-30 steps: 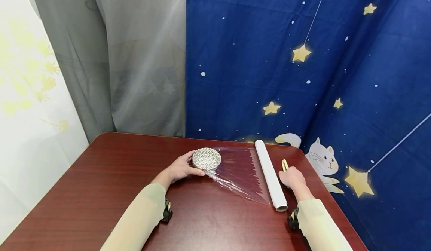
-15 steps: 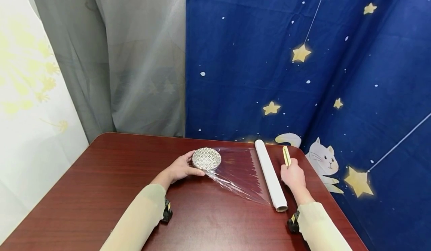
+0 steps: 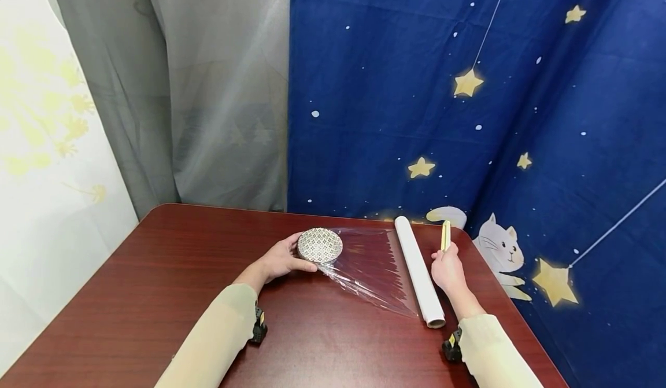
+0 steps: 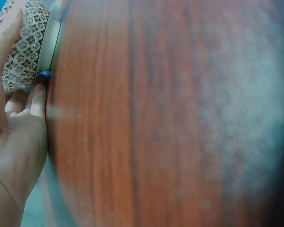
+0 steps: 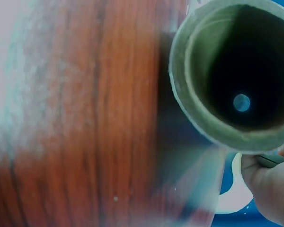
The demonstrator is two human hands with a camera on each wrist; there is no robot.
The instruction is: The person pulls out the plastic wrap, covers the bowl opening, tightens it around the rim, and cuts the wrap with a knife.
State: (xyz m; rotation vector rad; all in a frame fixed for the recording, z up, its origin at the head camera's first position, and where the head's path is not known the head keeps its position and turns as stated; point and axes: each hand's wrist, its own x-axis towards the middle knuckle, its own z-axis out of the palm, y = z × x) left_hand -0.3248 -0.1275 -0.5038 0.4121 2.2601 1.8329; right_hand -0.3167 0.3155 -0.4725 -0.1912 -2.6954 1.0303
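In the head view, my left hand point(image 3: 279, 259) holds the left side of a round container point(image 3: 319, 245) with a small diamond pattern. Its thumb lies along the near side and the fingers go round the back. The left wrist view shows the container's patterned side point(image 4: 26, 47) wrapped in clear film. A sheet of cling film point(image 3: 366, 266) stretches from the container to a white cling film roll point(image 3: 420, 272). To the right of the roll, my right hand point(image 3: 448, 268) grips a yellow utility knife point(image 3: 446, 236) that points away from me. Whether its blade is out cannot be seen.
Everything stands on a dark red wooden table point(image 3: 322, 347). Behind it hang a grey curtain point(image 3: 229, 87) and a blue star-patterned curtain point(image 3: 385, 87). The roll's hollow core point(image 5: 246, 71) fills much of the right wrist view.
My right hand has shifted slightly away from me beside the roll. The utility knife has swung more upright and more of it shows. My left hand, container and roll stay put.
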